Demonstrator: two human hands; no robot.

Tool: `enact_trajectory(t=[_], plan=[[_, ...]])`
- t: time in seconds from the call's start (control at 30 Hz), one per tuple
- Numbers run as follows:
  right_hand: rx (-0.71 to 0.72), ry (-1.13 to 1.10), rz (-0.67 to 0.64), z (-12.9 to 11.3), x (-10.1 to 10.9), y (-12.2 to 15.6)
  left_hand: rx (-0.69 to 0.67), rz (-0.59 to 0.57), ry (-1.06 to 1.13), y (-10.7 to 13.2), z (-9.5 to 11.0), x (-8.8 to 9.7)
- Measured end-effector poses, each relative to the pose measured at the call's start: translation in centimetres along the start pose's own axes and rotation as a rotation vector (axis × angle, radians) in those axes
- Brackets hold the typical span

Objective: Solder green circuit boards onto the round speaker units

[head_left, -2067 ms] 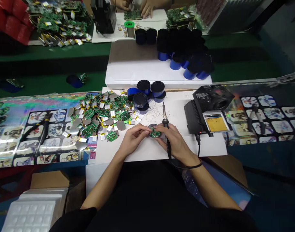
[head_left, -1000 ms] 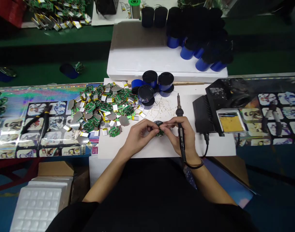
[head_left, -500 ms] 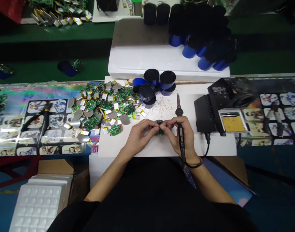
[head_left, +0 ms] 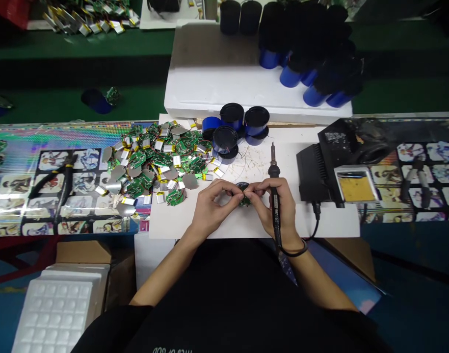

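Note:
My left hand [head_left: 217, 208] and my right hand [head_left: 277, 208] meet over a small green circuit board [head_left: 245, 201], which sits on a dark round disc [head_left: 241, 186]. The fingertips of my left hand pinch the board's edge. My right hand grips a black soldering iron [head_left: 273, 169] with its tip pointing away from me, while its fingertips also reach the board. The board is partly hidden by my fingers. A cord runs from the iron's handle past my right wrist.
To the left lies a heap of green boards with silver pouch batteries [head_left: 154, 162]. Black-and-blue spools [head_left: 233, 130] stand ahead. A black soldering station [head_left: 316, 169] with a yellow sponge tray [head_left: 356, 190] stands to the right. Pliers [head_left: 55, 184] lie on the printed mat.
My hands have drawn closer around the board, and the iron now stands more upright in my right hand. The whole scene has shifted as my head moved.

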State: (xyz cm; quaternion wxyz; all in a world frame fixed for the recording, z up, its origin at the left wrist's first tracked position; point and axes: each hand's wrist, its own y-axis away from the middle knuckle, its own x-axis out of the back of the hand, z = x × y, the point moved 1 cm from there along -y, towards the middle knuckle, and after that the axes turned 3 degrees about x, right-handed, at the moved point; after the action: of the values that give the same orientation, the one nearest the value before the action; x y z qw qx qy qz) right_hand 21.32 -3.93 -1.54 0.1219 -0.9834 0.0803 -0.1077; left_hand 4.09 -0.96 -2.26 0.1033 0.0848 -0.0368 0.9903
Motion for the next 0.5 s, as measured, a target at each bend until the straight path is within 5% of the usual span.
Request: enact_trajectory(t=[0.33,0.5], plan=[[0.037,0.015,-0.057,-0.4,-0.2,0.4,0.1,-0.069,0.109,0.1,0.3,-0.1],[0.054,0.065,-0.122,-0.6,0.2,0.7,0.025,-0.143,-0.017,0.0,1.0,0.7]])
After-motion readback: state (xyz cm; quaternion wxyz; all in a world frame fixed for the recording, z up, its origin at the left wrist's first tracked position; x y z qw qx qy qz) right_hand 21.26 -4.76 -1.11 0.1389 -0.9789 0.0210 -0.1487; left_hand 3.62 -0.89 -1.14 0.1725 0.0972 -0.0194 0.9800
